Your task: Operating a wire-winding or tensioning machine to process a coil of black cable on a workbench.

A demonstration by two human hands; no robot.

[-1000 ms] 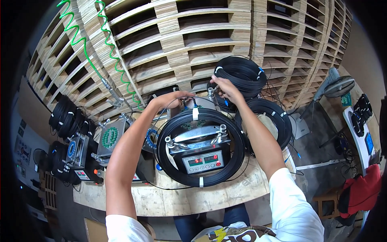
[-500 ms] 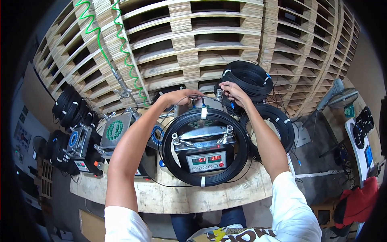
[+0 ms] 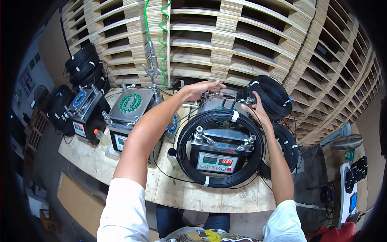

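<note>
A black machine with a metal top and a lit front panel (image 3: 217, 162) stands on the bench. Against it leans a coil of black cable (image 3: 181, 151), tied with white bands. Two blue-ended cable connectors (image 3: 232, 105) sit upright in the machine's top, behind the coil. My left hand (image 3: 201, 90) reaches over the machine's rear left corner, fingers stretched out and holding nothing that I can see. At the rear right corner is my right hand (image 3: 258, 111), thumb and fingers apart around a metal knob (image 3: 250, 101); whether they touch it I cannot tell.
Two similar machines (image 3: 131, 103) (image 3: 82, 105) stand to the left, with an orange-capped bottle (image 3: 101, 137) between them. More black cable coils (image 3: 272, 97) lie at the back right. A green air hose with a metal blow gun (image 3: 153, 66) hangs before stacked wooden pallets (image 3: 197, 40).
My view has swung left. Both hands have come off the cable ends by the connectors; my left fingers have straightened and my right hand has opened. The left red readout has gone dark.
</note>
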